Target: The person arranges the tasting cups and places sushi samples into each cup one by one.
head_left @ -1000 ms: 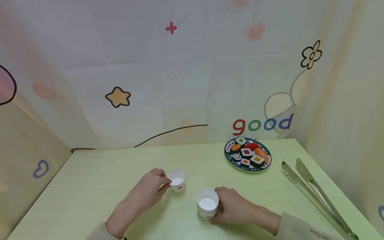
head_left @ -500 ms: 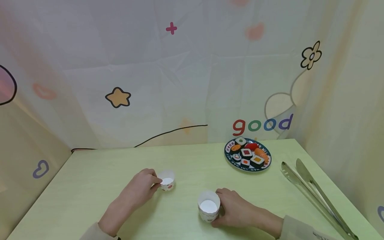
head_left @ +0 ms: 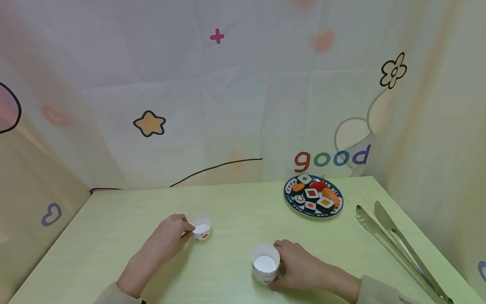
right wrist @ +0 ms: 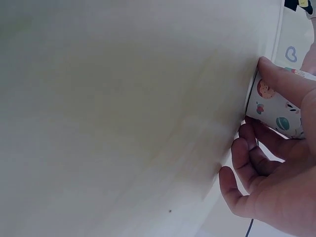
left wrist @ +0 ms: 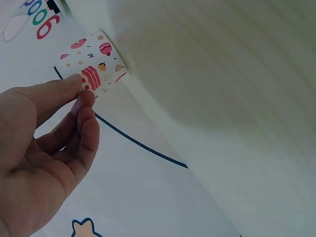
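Note:
Between thumb and forefinger, my left hand (head_left: 167, 234) pinches the near side of a small white paper baking cup (head_left: 202, 228), left of the table's middle. Red cake and fruit prints cover that paper cup (left wrist: 94, 61) in the left wrist view. Nearer the front, my right hand (head_left: 298, 265) holds a taller paper cup (head_left: 264, 267) from its right side, thumb and fingers around it. Its printed wall (right wrist: 276, 106) shows low against the tabletop in the right wrist view. The taller cup may be several nested ones; I cannot tell. White bottoms show inside both.
A dark-rimmed round plate (head_left: 290, 204) with several sushi pieces stands at the back right. Metal tongs (head_left: 404, 253) lie along the right side of the light green table (head_left: 235, 202). A printed cloth (head_left: 182, 105) hangs behind the table.
My left hand has moved left with the small paper cup, away from the other cup. The right hand and its taller cup have shifted only slightly toward the front.

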Demonstrator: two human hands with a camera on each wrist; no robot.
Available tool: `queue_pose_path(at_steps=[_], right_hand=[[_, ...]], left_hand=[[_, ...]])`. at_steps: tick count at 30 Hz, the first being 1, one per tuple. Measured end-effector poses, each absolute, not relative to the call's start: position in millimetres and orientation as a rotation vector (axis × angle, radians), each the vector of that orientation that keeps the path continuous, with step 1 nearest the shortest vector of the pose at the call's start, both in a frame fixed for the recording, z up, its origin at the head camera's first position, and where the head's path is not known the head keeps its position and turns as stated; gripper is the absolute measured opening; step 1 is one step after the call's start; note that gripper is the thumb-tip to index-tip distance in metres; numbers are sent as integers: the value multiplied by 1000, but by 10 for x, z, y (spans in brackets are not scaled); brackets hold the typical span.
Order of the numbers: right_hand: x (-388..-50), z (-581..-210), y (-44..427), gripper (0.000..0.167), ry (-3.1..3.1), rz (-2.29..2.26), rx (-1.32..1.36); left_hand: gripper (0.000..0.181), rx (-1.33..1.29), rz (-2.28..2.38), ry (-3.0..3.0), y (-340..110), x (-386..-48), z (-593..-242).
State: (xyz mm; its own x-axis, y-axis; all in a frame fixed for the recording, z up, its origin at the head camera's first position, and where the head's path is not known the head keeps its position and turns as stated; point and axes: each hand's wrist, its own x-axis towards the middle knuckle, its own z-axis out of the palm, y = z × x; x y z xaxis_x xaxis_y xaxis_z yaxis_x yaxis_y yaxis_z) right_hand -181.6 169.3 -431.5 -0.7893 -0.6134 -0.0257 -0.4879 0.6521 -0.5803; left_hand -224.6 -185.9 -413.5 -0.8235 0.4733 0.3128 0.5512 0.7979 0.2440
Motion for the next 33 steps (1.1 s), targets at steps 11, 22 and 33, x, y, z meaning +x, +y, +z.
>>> queue_pose_path(at_steps=[11,22,33], right_hand=[[-1814,-4343,1714,58,2633,-863,-891],[-1804,-4341,1709,59,2627,-860,-866],[-1795,-4330,1721,61,2612,-855,-868]], left_hand=[[18,-787,-460,-2773,-1874,-2234,-4092],[22,-783,-446,-2755,-1776,-2164,-4027],[17,-919,-581,-2648,-1504,-2015,-3942]])
